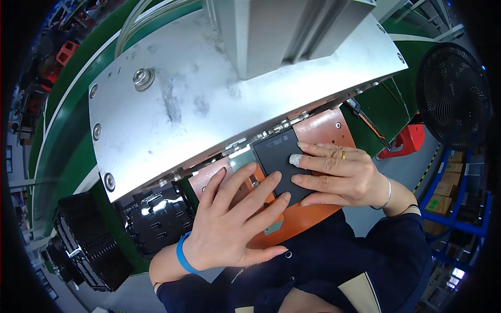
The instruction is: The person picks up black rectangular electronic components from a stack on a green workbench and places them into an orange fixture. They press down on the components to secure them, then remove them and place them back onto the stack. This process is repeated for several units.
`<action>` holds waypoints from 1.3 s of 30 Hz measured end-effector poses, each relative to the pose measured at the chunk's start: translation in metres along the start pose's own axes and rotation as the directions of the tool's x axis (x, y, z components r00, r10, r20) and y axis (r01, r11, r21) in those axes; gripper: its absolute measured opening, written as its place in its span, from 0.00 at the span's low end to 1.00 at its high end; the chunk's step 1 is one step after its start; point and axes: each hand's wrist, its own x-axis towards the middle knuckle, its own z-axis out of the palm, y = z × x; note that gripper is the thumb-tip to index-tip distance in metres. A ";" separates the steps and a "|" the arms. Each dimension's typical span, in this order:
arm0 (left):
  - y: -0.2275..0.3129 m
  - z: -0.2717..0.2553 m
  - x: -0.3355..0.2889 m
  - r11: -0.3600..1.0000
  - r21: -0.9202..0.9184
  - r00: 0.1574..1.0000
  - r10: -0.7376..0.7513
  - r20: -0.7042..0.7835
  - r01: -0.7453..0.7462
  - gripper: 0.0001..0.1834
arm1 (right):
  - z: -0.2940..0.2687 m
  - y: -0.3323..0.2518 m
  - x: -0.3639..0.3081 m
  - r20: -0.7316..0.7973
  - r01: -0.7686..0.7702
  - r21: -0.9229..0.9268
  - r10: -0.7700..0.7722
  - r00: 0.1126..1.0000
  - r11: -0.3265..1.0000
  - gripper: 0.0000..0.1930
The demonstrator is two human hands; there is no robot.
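Resting on the right part of the dark rectangular block [282, 161], my right hand [339, 175] has its fingers extended and slightly parted. My left hand [232, 216] is spread open, with fingertips at the block's left edge. The block lies over the copper-coloured plate [324, 130], beside the silver metal housing [209, 115].

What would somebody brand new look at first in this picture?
Probably the big shiny metal cover, which fills much of the top and middle. Just below it, the right hand, wearing a gold ring and a white wrap on one fingertip, rests on a flat dark grey block, with the left hand spread at its left side. A round black fan also stands out at the far right.
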 end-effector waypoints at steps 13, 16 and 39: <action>-0.002 0.003 0.000 0.999 0.030 1.000 0.018 -0.009 -0.018 0.34 | -0.002 0.000 0.002 0.028 -0.005 0.010 0.005 1.000 1.000 0.19; -0.001 0.003 0.000 0.999 0.029 1.000 0.015 -0.011 -0.014 0.35 | -0.002 0.000 0.002 0.031 -0.005 0.014 0.005 0.999 1.000 0.19; -0.002 0.005 -0.002 0.998 0.033 0.992 0.055 -0.114 -0.051 0.31 | -0.013 -0.026 -0.002 0.225 -0.359 0.828 0.332 0.916 0.431 0.26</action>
